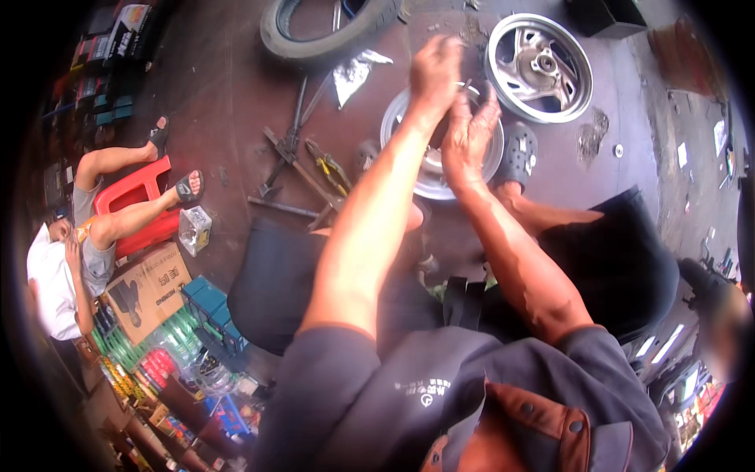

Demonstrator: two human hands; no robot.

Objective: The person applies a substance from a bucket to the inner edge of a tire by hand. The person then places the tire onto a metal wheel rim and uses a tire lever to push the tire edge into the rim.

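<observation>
silver metal, round and open side up: a wheel rim (431, 161) lies on the floor (566, 169) between the wearer's grey clogs (521, 149). being round, it shows no long axis; it looks about flat, its hub line rising from the floor toward the wearer. both forearms reach out above it. the left hand (437, 75) is over the rim's far side, blurred, its fingers bent; i cannot tell what they hold. the right hand (470, 138) is just beside it, fingers stretched away from the body and a little parted; whether their tips pinch anything, i cannot tell.

just beyond and to the right, a spoked wheel (545, 63) lies with its face up. a black tyre (338, 53) lies left of the hands, a crumpled silver sheet (358, 77) near it, and pliers with yellow handles (329, 167) beside metal bars (287, 153).

the floor is dark reddish brown, scuffed, with a worn patch (594, 135) toward its right edge. along its left edge are a red stool (138, 189), a seated person in a white top (55, 271) and a cardboard box (149, 291).
</observation>
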